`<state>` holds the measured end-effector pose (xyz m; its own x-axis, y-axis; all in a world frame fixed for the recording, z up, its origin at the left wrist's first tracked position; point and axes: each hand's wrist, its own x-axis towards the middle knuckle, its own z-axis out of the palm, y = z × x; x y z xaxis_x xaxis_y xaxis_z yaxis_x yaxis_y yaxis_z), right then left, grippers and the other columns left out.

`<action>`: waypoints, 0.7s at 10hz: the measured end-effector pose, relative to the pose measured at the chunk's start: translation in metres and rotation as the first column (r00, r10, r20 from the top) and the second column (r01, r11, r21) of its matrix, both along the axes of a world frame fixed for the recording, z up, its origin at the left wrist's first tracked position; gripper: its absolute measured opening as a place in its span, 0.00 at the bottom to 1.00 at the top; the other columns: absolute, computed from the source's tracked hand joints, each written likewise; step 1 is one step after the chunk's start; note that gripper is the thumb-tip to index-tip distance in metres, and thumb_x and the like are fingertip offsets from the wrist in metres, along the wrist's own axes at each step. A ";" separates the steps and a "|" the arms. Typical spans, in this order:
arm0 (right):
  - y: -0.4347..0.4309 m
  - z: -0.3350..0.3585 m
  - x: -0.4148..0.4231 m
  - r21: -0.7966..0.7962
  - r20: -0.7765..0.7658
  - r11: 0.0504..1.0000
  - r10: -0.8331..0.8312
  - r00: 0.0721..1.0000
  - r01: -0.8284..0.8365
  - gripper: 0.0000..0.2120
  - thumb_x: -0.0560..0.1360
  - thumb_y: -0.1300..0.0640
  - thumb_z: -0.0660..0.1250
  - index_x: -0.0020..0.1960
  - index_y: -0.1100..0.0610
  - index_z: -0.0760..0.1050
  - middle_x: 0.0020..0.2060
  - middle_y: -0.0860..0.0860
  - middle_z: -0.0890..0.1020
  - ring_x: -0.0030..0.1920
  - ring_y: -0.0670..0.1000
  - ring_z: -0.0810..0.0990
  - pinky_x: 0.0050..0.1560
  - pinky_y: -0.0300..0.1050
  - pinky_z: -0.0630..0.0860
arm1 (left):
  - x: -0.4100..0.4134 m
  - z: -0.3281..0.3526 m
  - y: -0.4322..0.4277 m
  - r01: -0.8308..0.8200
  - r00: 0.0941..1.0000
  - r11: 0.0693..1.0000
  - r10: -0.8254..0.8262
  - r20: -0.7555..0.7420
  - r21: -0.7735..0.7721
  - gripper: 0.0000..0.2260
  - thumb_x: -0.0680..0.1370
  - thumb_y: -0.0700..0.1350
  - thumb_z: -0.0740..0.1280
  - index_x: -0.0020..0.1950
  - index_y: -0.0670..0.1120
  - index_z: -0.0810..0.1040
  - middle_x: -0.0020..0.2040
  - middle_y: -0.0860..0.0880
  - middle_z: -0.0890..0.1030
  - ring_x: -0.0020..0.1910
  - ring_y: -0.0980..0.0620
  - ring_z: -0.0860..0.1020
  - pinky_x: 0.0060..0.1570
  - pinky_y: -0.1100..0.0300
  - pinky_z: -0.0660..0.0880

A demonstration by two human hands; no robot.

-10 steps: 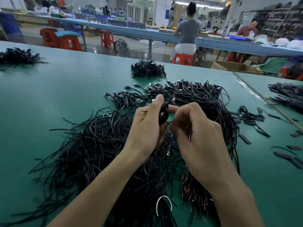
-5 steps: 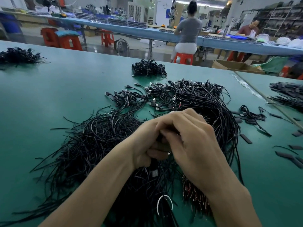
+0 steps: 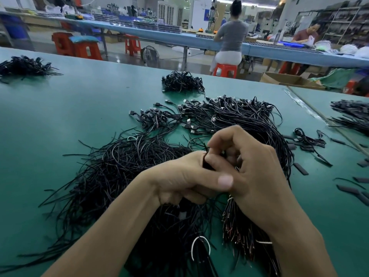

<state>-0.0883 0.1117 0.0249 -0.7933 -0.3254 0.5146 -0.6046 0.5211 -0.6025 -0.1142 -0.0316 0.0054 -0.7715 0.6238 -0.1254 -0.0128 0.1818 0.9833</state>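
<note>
Head view: left hand (image 3: 185, 176) grip is curled round a black cable (image 3: 206, 163). Right hand (image 3: 255, 176) grip pinches the same cable just beside the left thumb. Both are above the cable pile (image 3: 119, 176) on the green surface (image 3: 60, 116). Likely mid-fitting a sleeve on the cable end. Next move needs a steady push along the wire while the left hand holds firm.

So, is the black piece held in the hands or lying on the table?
Held. The left hand grips the black piece with curled fingers; the right hand pinches its top end, above the cables.
</note>
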 end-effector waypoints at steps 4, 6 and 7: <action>-0.007 0.011 0.008 0.308 -0.234 0.949 0.010 0.972 0.065 0.11 0.71 0.64 0.66 0.42 0.48 0.79 0.38 0.39 0.78 0.47 0.43 0.71 0.50 0.39 0.65 | 0.005 0.001 -0.002 0.019 0.994 1.000 -0.017 0.107 -0.017 0.24 0.70 0.30 0.65 0.20 0.55 0.75 0.20 0.60 0.68 0.19 0.63 0.66 0.21 0.72 0.61; -0.002 0.003 0.002 0.266 -0.081 0.962 -0.031 0.996 0.051 0.13 0.76 0.64 0.68 0.48 0.46 0.79 0.42 0.39 0.79 0.49 0.42 0.76 0.51 0.36 0.70 | 0.006 -0.004 0.008 -0.144 0.988 0.978 0.149 0.028 -0.148 0.25 0.74 0.32 0.62 0.22 0.55 0.74 0.19 0.58 0.67 0.19 0.62 0.64 0.22 0.70 0.63; 0.003 0.000 -0.001 0.213 0.001 0.974 -0.077 0.997 0.075 0.13 0.76 0.64 0.69 0.46 0.46 0.78 0.41 0.40 0.80 0.47 0.42 0.78 0.45 0.32 0.71 | 0.007 -0.002 0.010 -0.167 0.986 0.981 0.165 -0.023 -0.100 0.15 0.74 0.33 0.64 0.34 0.52 0.76 0.22 0.58 0.69 0.22 0.62 0.66 0.23 0.68 0.64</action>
